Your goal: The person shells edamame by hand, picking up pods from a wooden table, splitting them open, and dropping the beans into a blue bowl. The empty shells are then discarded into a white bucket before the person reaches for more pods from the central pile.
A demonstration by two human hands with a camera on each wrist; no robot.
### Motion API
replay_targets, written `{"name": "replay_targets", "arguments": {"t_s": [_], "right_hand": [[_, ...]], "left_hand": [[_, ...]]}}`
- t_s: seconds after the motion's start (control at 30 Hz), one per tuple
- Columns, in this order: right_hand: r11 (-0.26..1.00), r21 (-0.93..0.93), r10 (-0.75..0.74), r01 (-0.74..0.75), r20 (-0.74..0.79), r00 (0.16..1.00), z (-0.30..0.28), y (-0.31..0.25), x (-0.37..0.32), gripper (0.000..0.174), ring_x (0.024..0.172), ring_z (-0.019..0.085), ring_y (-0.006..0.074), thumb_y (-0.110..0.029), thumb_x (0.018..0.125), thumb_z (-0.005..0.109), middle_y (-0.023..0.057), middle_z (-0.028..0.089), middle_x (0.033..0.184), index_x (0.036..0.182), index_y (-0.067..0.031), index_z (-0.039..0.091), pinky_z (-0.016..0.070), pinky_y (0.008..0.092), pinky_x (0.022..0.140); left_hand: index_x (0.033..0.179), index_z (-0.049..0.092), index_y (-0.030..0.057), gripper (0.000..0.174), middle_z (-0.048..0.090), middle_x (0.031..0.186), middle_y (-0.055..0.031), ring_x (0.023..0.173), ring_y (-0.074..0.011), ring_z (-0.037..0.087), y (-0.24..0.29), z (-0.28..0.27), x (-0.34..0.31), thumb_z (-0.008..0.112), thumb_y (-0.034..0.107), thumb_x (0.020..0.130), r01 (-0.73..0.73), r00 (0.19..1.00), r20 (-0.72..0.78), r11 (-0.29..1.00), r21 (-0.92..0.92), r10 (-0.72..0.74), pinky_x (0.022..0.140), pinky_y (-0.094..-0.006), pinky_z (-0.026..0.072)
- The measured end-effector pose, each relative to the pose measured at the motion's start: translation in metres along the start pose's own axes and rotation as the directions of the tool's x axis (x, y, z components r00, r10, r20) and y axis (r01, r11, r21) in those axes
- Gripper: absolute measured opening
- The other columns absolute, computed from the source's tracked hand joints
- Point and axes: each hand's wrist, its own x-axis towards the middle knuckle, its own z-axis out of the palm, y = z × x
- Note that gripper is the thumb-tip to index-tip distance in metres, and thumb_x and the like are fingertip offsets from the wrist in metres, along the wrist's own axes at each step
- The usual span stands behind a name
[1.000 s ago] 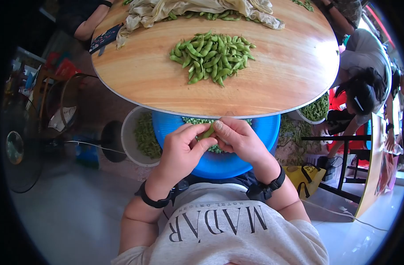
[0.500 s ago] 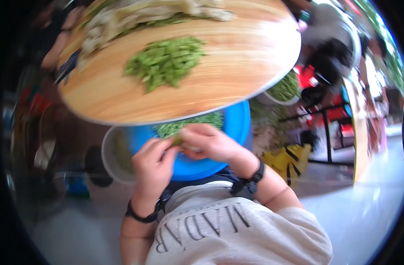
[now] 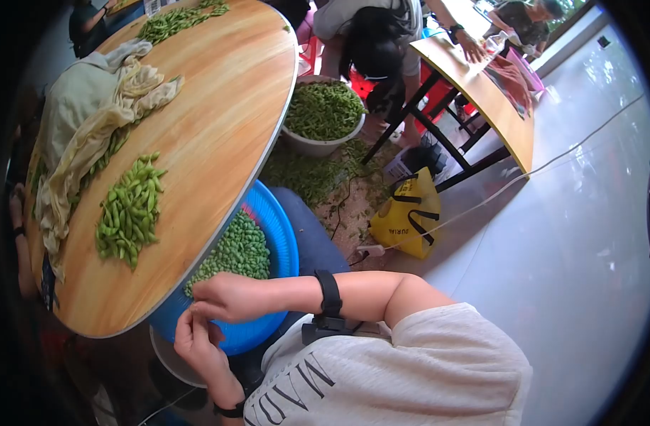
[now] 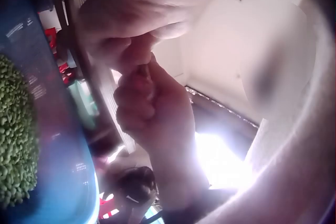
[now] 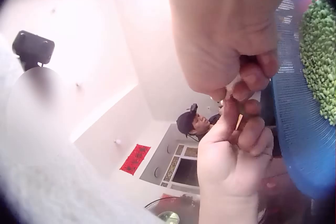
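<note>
Over the blue basket (image 3: 286,231), the right hand (image 3: 229,297) and left hand (image 3: 200,348) meet fingertip to fingertip. In the right wrist view, the left hand (image 5: 231,155) pinches a small green pod (image 5: 241,118), mostly hidden by fingers; the right hand (image 5: 226,35) has its thumb and curled fingers at the pod's upper end. The left wrist view has the left hand (image 4: 142,14) above the right hand (image 4: 157,108), their tips touching. Shelled green beans (image 3: 241,248) lie in the basket beneath.
A pile of pods (image 3: 129,209) and a crumpled cloth (image 3: 76,135) lie on the round wooden table (image 3: 204,128). Beyond the basket are a tub of pods (image 3: 321,145) and a yellow bag (image 3: 410,220). Another person (image 3: 374,50) bends near the tub.
The head view has swung to the right, so table, basket and hands appear farther left. The hands stay together; the pod seen between them earlier is now hidden in the head view.
</note>
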Motion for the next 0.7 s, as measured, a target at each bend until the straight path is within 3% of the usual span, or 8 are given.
{"name": "replay_targets", "arguments": {"t_s": [0.13,0.23,0.37,0.47,0.57,0.7], "right_hand": [[0.998,-0.062,-0.003,0.005,0.028,1.0,0.001,-0.006,-0.006,0.024,0.061,0.053,0.039,-0.02,0.085,0.052,0.0194,0.053,0.063,0.074,0.0008,0.046,0.0403,0.0419,0.053],[0.998,-0.061,-0.028,0.03,0.032,0.999,0.004,-0.001,-0.007,0.023,0.06,0.053,0.0386,-0.02,0.085,0.052,0.0188,0.053,0.062,0.076,0.0005,0.046,0.0403,0.0417,0.052],[0.996,0.085,-0.029,0.025,0.042,0.999,-0.003,0.0,-0.008,0.028,0.058,0.054,0.0369,-0.023,0.081,0.057,0.0198,0.053,0.062,0.07,0.0018,0.049,0.0409,0.0407,0.053],[0.998,-0.048,0.058,-0.051,0.168,0.984,-0.013,0.01,-0.011,0.03,0.056,0.054,0.0321,-0.025,0.083,0.057,0.0166,0.052,0.061,0.071,0.0013,0.05,0.0397,0.0387,0.052],[0.967,-0.192,0.192,-0.166,0.125,0.973,-0.023,0.008,-0.012,0.027,0.058,0.055,0.031,-0.022,0.081,0.059,0.0158,0.053,0.061,0.072,0.0018,0.051,0.0415,0.0378,0.053],[0.996,-0.082,0.037,-0.034,0.03,0.999,-0.021,-0.004,-0.005,0.025,0.06,0.056,0.0319,-0.021,0.078,0.063,0.0159,0.055,0.063,0.076,0.0016,0.053,0.0433,0.0372,0.056]], "left_hand": [[0.078,0.055,0.0067,0.021,0.043,0.054,0.0055,0.041,-0.0012,0.032,0.005,-0.007,0.006,0.047,0.021,0.092,0.174,0.983,0.082,0.973,-0.153,-0.163,0.038,-0.0162,0.0209],[0.082,0.054,0.0054,0.018,0.045,0.055,0.004,0.04,-0.0017,0.032,-0.009,-0.01,0.005,0.048,0.02,0.092,0.072,0.994,0.092,0.991,-0.113,-0.062,0.037,-0.0164,0.0207],[0.085,0.053,0.0029,0.016,0.048,0.056,0.0003,0.038,-0.0024,0.034,-0.009,-0.021,0.011,0.049,0.017,0.091,0.118,0.979,0.179,0.988,-0.104,-0.098,0.035,-0.0163,0.0228],[0.086,0.053,0.0005,0.016,0.051,0.06,-0.0026,0.038,-0.0035,0.038,-0.003,-0.023,0.011,0.051,0.015,0.09,0.117,0.985,0.133,0.992,-0.056,-0.108,0.035,-0.0159,0.0255],[0.088,0.054,-0.001,0.014,0.055,0.064,-0.0048,0.04,-0.005,0.043,-0.01,-0.03,0.014,0.052,0.013,0.089,0.085,0.991,0.105,0.996,0.006,-0.085,0.036,-0.016,0.0282],[0.1,0.05,-0.0036,0.014,0.058,0.069,-0.0088,0.047,-0.0093,0.052,-0.005,-0.023,0.009,0.049,0.001,0.087,0.098,0.975,0.184,0.986,0.138,-0.123,0.039,-0.0175,0.033]]}}
